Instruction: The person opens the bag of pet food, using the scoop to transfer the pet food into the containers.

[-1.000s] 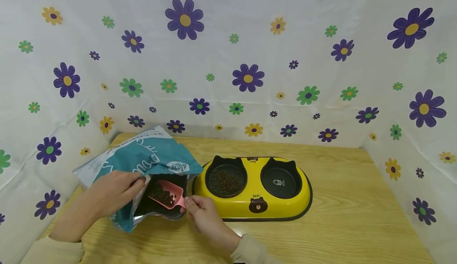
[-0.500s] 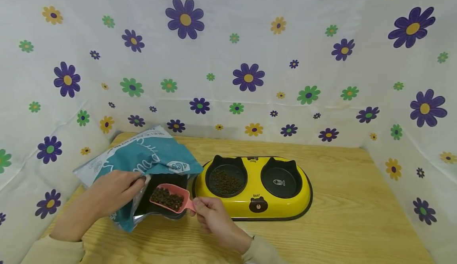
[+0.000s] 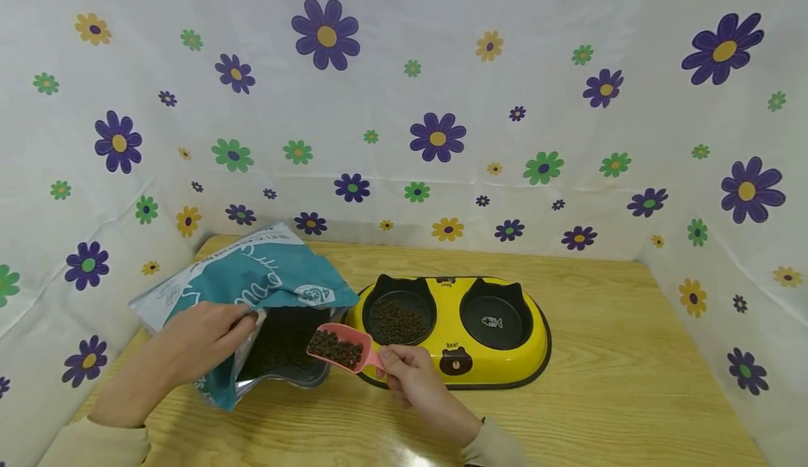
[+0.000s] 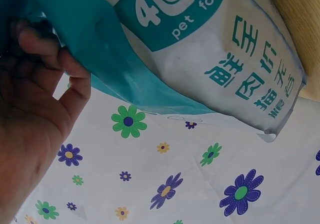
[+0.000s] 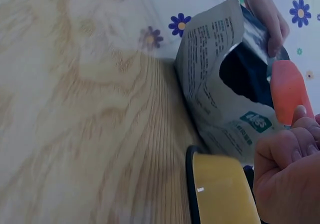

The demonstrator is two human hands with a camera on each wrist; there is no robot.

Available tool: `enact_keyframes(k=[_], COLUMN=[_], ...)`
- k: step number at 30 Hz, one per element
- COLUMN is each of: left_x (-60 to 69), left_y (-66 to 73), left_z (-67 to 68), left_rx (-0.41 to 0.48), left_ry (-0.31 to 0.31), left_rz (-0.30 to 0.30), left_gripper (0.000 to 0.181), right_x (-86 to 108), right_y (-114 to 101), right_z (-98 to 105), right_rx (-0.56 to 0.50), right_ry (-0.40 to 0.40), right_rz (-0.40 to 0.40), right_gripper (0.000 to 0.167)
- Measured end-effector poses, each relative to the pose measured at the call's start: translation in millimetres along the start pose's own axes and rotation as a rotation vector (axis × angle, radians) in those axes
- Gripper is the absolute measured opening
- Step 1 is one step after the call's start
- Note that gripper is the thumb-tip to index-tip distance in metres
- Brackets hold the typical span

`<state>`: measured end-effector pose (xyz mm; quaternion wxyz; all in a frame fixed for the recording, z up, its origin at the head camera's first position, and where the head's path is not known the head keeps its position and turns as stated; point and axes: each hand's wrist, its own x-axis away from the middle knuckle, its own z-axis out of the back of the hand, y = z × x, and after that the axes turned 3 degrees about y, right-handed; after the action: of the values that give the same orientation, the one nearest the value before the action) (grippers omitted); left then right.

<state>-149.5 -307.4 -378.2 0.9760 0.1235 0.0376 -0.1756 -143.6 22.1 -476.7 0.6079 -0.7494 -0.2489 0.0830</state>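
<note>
My left hand grips the rim of a teal and white pet food bag, which lies with its mouth open toward me and dark kibble inside. By its handle my right hand holds a pink scoop heaped with brown kibble. The scoop hangs just right of the bag's mouth, in front of the bowl stand's left edge. In the right wrist view, the pink underside of the scoop shows. The yellow double bowl stand has kibble in its left bowl; the right bowl shows a fish print.
A light wood table bears everything. White cloth with printed flowers hangs behind it and along both sides. The bag stands close against the left end of the bowl stand.
The loaded scoop has come up out of the bag and moved right toward the bowl stand with my right hand. My left hand and the bag have stayed in place.
</note>
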Motion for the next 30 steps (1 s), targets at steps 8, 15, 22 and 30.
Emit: enact_keyframes(k=[8, 15, 22, 30], left_x=[-0.6, -0.2, 0.1, 1.0], left_y=[0.0, -0.6, -0.6, -0.2], left_z=[-0.1, 0.2, 0.6, 0.4], left_rx=[-0.004, -0.010, -0.022, -0.006], left_ry=[0.003, 0.012, 0.013, 0.006], left_rz=[0.000, -0.005, -0.009, -0.006], left_gripper=[0.037, 0.038, 0.040, 0.040], right_x=[4.8, 6.8, 6.8, 9.3], right_y=[-5, -6, -10, -15], right_z=[24, 45, 65, 73], right_rx=[0.033, 0.047, 0.167, 0.348], right_ry=[-0.013, 0.081, 0.217, 0.383], right_rz=[0.063, 0.072, 0.082, 0.119], right_gripper=[0.044, 0.038, 0.042, 0.035])
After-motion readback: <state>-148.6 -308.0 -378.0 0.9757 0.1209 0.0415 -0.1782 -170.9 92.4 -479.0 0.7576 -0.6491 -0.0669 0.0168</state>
